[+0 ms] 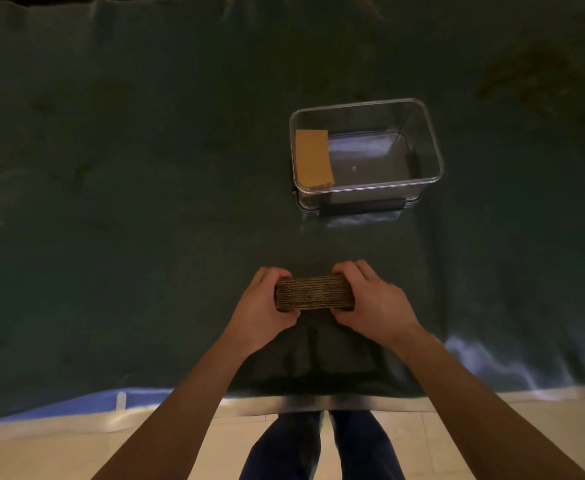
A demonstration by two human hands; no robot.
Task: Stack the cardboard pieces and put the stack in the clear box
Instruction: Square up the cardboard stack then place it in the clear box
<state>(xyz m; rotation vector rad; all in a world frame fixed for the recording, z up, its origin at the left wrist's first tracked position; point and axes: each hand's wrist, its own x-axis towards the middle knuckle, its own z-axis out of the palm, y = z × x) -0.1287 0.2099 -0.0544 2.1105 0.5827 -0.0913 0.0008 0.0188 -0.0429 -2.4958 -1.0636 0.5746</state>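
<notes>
A stack of brown corrugated cardboard pieces [314, 293] is held between both hands near the table's front, its layered edge facing me. My left hand [263, 310] grips its left end and my right hand [374, 303] grips its right end. Beyond them, to the right of centre, stands the clear box [433, 150], open on top. A tan stack of cardboard [313, 157] stands inside it against the left wall. The rest of the box floor is bare.
A dark green cloth [128, 202] covers the table, wrinkled near the front right. The box has a dark latch [362, 206] on its near side. My legs [318, 445] and a pale tiled floor show below the table's front edge.
</notes>
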